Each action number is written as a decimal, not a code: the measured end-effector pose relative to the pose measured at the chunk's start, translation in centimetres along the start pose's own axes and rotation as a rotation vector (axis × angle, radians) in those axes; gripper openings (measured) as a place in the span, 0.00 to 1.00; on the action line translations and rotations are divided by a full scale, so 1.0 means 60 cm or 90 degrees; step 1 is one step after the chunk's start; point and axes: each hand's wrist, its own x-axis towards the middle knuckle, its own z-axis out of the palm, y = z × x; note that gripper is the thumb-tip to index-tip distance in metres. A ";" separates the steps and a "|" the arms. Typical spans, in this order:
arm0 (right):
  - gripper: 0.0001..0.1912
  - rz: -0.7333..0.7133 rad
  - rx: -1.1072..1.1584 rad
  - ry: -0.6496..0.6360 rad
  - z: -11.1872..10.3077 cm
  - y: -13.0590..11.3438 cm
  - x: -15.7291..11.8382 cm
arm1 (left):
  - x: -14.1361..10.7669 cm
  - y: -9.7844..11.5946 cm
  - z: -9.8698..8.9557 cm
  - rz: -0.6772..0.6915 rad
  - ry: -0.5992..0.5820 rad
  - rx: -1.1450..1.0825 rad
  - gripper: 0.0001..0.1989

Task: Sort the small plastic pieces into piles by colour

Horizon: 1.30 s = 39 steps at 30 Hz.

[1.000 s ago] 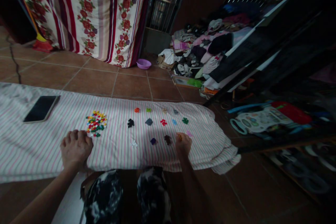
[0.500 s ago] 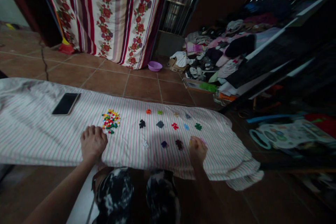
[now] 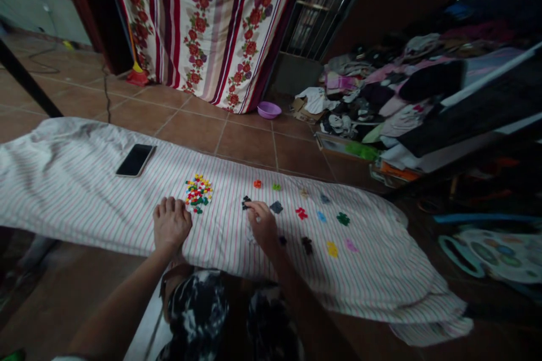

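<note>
The head camera looks from the person's own eye level, above the lap point(image 3: 199, 304), facing forward and steeply down over the cloth point(image 3: 105, 203), close enough that the left hand point(image 3: 171, 223) and right hand point(image 3: 263, 227) lie within arm's reach, just below mid-frame. Its view is wide and tilted, the cloth's far edge sloping down toward the right, and it reaches past the floor point(image 3: 249, 144) to the curtain point(image 3: 215, 28) and clothes heap point(image 3: 398, 79), both well farther off.
</note>
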 end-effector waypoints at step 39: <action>0.05 0.196 0.119 -0.044 0.060 0.002 0.026 | -0.008 -0.002 -0.007 0.011 0.018 0.006 0.16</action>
